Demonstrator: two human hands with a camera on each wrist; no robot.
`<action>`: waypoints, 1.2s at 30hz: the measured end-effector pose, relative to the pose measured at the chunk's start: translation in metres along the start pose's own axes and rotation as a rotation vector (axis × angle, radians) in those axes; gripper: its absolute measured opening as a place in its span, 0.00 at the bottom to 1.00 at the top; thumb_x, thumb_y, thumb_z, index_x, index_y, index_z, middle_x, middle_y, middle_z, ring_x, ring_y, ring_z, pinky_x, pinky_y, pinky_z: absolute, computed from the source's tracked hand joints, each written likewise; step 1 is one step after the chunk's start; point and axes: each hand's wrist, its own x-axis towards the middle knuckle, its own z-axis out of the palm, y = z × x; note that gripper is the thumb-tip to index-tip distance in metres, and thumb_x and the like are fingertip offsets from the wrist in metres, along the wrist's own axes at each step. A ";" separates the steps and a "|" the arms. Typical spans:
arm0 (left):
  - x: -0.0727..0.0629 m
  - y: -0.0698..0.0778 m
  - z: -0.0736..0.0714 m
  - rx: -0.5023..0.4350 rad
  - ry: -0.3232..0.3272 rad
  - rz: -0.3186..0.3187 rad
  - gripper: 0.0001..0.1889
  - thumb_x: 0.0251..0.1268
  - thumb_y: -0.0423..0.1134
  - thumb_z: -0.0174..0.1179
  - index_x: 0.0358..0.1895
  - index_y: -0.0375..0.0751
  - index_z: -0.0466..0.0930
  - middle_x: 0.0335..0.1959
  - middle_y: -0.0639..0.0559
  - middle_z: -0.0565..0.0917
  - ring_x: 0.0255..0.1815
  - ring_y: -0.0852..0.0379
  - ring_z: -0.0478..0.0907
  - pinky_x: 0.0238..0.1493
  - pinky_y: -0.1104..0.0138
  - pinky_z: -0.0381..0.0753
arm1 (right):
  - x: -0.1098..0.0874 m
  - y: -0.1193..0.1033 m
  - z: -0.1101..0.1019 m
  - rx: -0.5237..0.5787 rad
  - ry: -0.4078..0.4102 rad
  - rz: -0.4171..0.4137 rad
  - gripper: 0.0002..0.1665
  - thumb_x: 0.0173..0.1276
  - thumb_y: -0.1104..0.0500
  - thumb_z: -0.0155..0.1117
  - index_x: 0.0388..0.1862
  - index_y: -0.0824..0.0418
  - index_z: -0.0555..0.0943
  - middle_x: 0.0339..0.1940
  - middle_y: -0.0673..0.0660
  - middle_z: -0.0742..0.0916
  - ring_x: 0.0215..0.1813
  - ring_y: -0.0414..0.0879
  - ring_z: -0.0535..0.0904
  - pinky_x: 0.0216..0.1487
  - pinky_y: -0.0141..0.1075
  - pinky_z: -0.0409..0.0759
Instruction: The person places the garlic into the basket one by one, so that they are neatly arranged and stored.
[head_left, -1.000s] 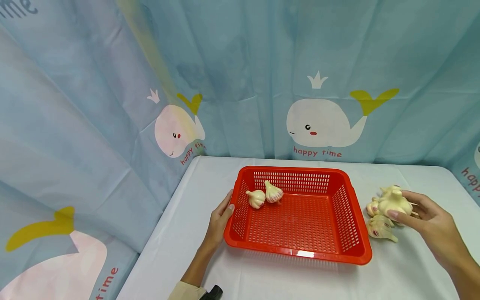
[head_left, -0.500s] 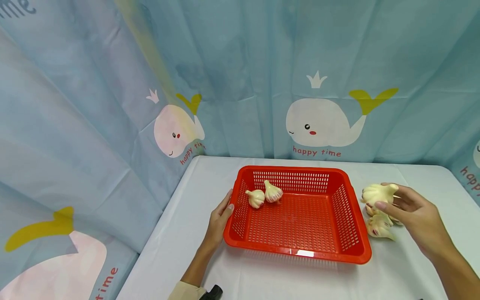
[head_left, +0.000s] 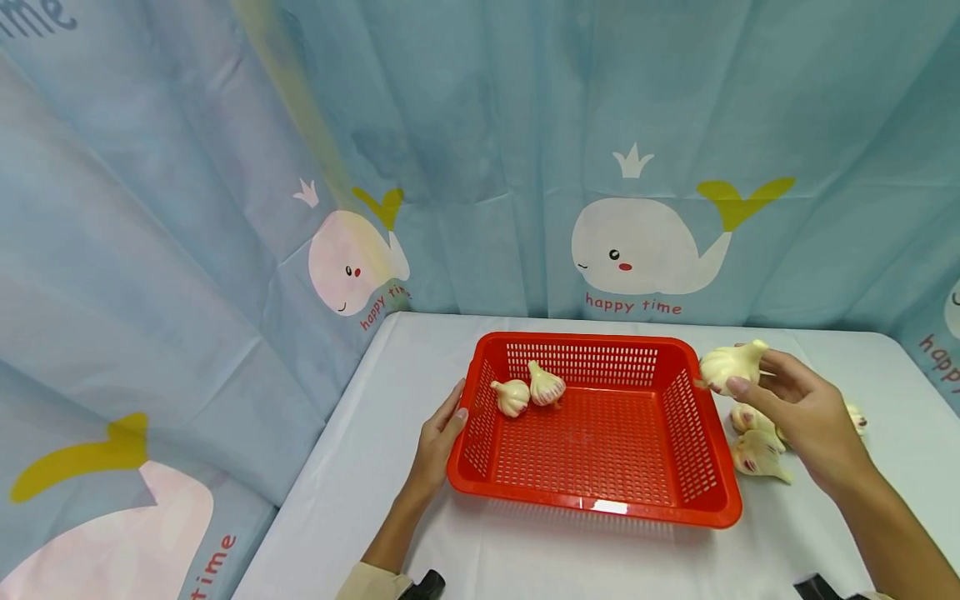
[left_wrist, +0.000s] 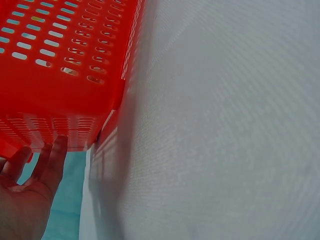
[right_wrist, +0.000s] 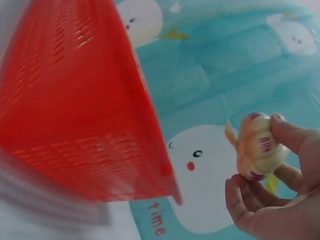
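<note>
My right hand (head_left: 813, 417) holds a pale garlic bulb (head_left: 729, 367) between thumb and fingers, at the right rim of the red plastic basket (head_left: 592, 514). The right wrist view shows purple streaks on this garlic bulb (right_wrist: 260, 147), with the thumb on top and fingers below. My left hand (head_left: 437, 442) grips the basket's left side, thumb at the rim; in the left wrist view its fingers (left_wrist: 56, 160) touch the outer wall. Inside the basket, two garlic bulbs lie near the back left: one rounder bulb (head_left: 513, 398) and one with purple stripes (head_left: 547, 385).
More garlic bulbs (head_left: 759, 454) lie piled on the white table (head_left: 360, 467) right of the basket, partly hidden by my right hand. Another bulb (head_left: 857, 419) shows beyond the wrist. A blue curtain (head_left: 487, 167) with whale prints hangs behind the table.
My right hand has lifted the garlic bulb off the pile and carried it left and up to the basket's right rim. The left hand and basket have stayed nearly still.
</note>
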 end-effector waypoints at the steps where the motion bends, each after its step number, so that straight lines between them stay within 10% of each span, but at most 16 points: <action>1: 0.000 0.000 0.000 -0.001 0.002 0.001 0.30 0.88 0.44 0.47 0.86 0.49 0.57 0.84 0.55 0.63 0.80 0.46 0.68 0.67 0.61 0.81 | 0.001 -0.002 0.001 -0.005 0.000 -0.010 0.29 0.79 0.60 0.65 0.77 0.51 0.73 0.55 0.37 0.84 0.52 0.28 0.82 0.48 0.19 0.83; 31: 0.000 0.001 0.001 -0.006 0.010 -0.020 0.30 0.88 0.44 0.47 0.86 0.49 0.57 0.84 0.58 0.64 0.81 0.52 0.66 0.69 0.64 0.78 | 0.058 -0.037 0.024 0.146 -0.079 -0.034 0.32 0.81 0.55 0.63 0.80 0.56 0.69 0.65 0.48 0.78 0.63 0.41 0.78 0.56 0.22 0.81; 36: -0.001 0.002 0.001 -0.003 0.013 -0.023 0.29 0.88 0.44 0.47 0.86 0.52 0.58 0.83 0.58 0.64 0.81 0.52 0.66 0.69 0.66 0.79 | 0.063 -0.041 0.029 0.095 -0.108 0.023 0.36 0.80 0.49 0.66 0.81 0.56 0.69 0.67 0.50 0.77 0.62 0.37 0.77 0.76 0.56 0.72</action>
